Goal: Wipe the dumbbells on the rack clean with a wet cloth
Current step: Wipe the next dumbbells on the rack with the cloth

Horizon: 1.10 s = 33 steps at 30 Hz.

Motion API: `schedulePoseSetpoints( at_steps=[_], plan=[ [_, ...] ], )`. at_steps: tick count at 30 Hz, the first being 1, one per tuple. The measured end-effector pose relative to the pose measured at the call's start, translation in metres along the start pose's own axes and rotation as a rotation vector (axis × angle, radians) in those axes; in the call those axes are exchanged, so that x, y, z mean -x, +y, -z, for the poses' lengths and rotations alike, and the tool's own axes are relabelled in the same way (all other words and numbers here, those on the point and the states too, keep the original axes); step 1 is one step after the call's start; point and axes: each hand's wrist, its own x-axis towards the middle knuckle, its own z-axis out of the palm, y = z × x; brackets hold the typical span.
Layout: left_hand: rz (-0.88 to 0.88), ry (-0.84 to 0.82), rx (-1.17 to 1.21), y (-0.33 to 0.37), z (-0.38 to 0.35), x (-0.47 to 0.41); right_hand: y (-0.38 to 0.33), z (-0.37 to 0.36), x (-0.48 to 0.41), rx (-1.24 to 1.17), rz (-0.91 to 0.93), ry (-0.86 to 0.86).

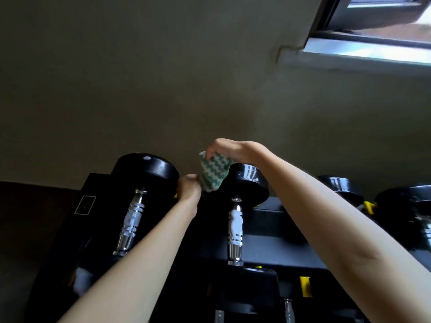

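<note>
A green-and-white patterned cloth (pixel 211 173) hangs against the far head of the middle dumbbell (pixel 250 183), which has black heads and a chrome handle. My right hand (pixel 229 151) grips the top of the cloth from above. My left hand (pixel 189 188) pinches the cloth's lower left edge, between the middle dumbbell and the left dumbbell (pixel 149 170). Both dumbbells lie on the black rack (pixel 275 248), handles pointing toward me.
More black dumbbells (pixel 342 186) lie to the right, with yellow rack tabs (pixel 369 207) between them. A lower row of dumbbells (pixel 247 290) sits below. A plain wall rises behind the rack, and a window (pixel 377 26) is at the upper right.
</note>
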Motion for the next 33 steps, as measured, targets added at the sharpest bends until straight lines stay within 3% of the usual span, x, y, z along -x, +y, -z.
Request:
schedulePoseSetpoints(
  at_steps=[4, 7, 12, 21, 25, 29, 31, 33],
  plan=[
    [-0.041, 0.026, 0.068, 0.016, -0.01, 0.019, 0.019, 0.008, 0.021, -0.1, 0.085, 0.093],
    [-0.13, 0.104, -0.023, 0.024, -0.015, 0.035, 0.038, 0.007, 0.032, -0.173, 0.13, 0.144],
    [-0.225, 0.162, -0.194, 0.023, -0.025, 0.061, 0.071, 0.014, 0.056, -0.317, 0.111, 0.253],
    [-0.279, 0.149, -0.219, 0.03, -0.032, 0.09, 0.132, 0.009, 0.081, -0.438, 0.001, 0.431],
    [-0.368, 0.104, -0.233, 0.029, -0.037, 0.1, 0.16, 0.001, 0.097, -0.855, -0.175, 0.431],
    [-0.48, 0.026, -0.197, 0.03, -0.04, 0.11, 0.168, -0.002, 0.112, -1.436, -0.015, 0.269],
    [-0.392, -0.119, -0.141, 0.034, -0.042, 0.121, 0.165, -0.005, 0.123, -1.621, 0.125, 0.189],
    [-0.166, -0.354, -0.104, 0.039, -0.04, 0.133, 0.16, -0.01, 0.13, -1.712, 0.206, 0.138]
  ],
)
